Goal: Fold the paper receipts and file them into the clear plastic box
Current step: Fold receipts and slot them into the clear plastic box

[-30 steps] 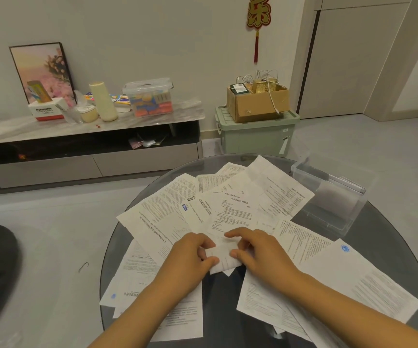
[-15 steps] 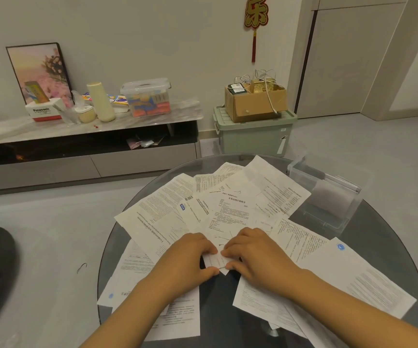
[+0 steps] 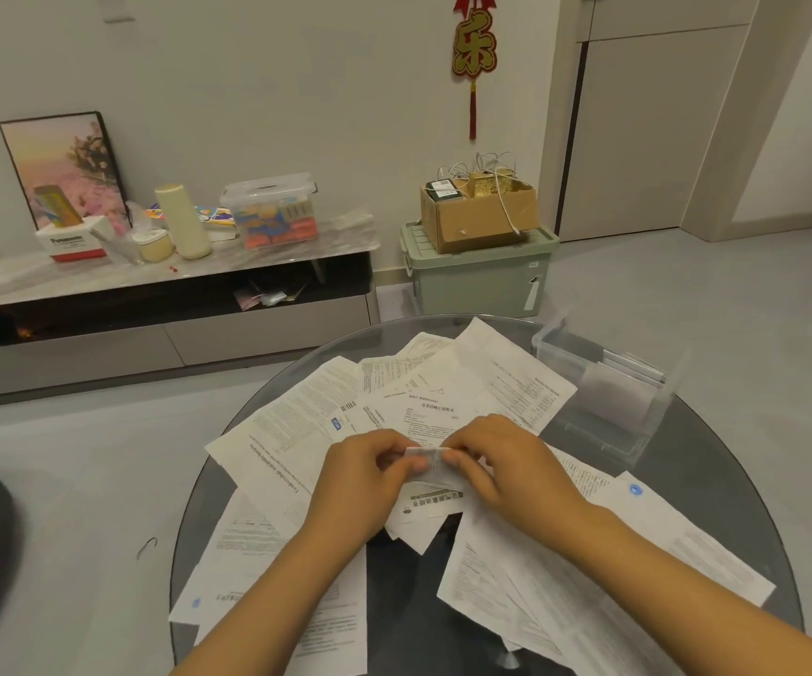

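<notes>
Small receipt (image 3: 430,463) sits mid-table, lifted just above the paper pile, pinched at both ends: left hand (image 3: 369,473) on its left edge, right hand (image 3: 506,468) on its right, fingers of both curled onto it. Looks like the fold is in progress; can't tell how many creases it has.

Clear plastic box (image 3: 604,387) is at about 2 o'clock from the hands, near the table edge, open on top. Something pale stands inside it, possibly filed papers, too hazy through the plastic to confirm.

Progress, my read: early. Loose sheets (image 3: 296,431) fan out flat and overlapping from 7 o'clock round to 4 o'clock of the hands, none visibly folded. More printed slips lie directly under the hands. So one receipt in work, most of the pile left.

Table (image 3: 716,485) is round, dark glass, mostly papered over. Beyond it at 12 o'clock: green storage bin (image 3: 482,275) with a cardboard box (image 3: 479,217) of cables on top. At 10 o'clock a low TV cabinet (image 3: 160,304) carrying a framed picture, a lidded clear tub and small clutter. Red hanging ornament (image 3: 473,51) on the wall, door at 1 o'clock. Grey tile floor.
</notes>
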### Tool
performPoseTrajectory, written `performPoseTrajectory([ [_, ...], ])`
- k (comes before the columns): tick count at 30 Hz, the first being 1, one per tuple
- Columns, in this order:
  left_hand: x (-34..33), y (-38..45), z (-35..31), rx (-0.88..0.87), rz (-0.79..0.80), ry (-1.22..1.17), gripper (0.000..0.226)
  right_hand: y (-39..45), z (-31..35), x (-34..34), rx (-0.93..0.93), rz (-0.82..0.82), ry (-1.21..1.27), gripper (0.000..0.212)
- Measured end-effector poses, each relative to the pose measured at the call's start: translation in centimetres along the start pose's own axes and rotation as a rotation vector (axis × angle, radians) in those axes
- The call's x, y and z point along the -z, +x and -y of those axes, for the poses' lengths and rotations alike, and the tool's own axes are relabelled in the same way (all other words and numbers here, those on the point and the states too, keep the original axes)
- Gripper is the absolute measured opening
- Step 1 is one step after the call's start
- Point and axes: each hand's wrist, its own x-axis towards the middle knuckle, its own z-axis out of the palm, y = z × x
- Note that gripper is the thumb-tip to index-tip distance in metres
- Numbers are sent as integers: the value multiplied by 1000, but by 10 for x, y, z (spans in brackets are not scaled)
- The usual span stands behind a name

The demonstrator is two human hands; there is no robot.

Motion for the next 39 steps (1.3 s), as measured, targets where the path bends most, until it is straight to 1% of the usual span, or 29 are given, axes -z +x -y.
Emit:
performPoseTrajectory([
  [2,-4,6,-11,-13,-13,7,5,3,-4,11,-41,-7,31,22],
  [5,-14,15,-27,-63,-38,9,9,6,-13,30,-71,-60,35,19],
  [9,-27,23,-42,-68,9,-118,14,6,-23,50,-117,-127,33,17],
  [14,-38,51,-66,-74,19,-163,19,6,-36,70,-176,-176,64,16],
  [16,-43,63,-77,-85,53,-158,14,7,-44,76,-210,-208,53,16],
  [18,-50,74,-86,-105,91,-145,5,8,-52,83,-245,-241,43,17],
  [21,-63,85,-98,-140,99,-142,10,10,-62,93,-288,-302,67,17],
  [24,-77,96,-107,-150,99,-201,9,11,-73,101,-342,-379,77,15],
  [26,-88,102,-112,-134,111,-264,13,12,-79,105,-364,-430,76,14],
  [28,-99,109,-118,-116,107,-335,23,13,-87,108,-386,-491,66,14],
  [30,-112,116,-123,-124,96,-342,29,13,-100,113,-436,-574,17,15],
  [32,-121,120,-126,-179,93,-251,24,12,-112,117,-489,-644,-93,16],
  [34,-129,123,-128,-276,152,-88,21,9,-123,121,-532,-691,-214,17],
  [37,-142,128,-132,-427,312,226,30,7,-136,124,-578,-694,-294,17],
  [39,-150,131,-138,-522,413,384,44,7,-141,123,-585,-671,-311,16],
])
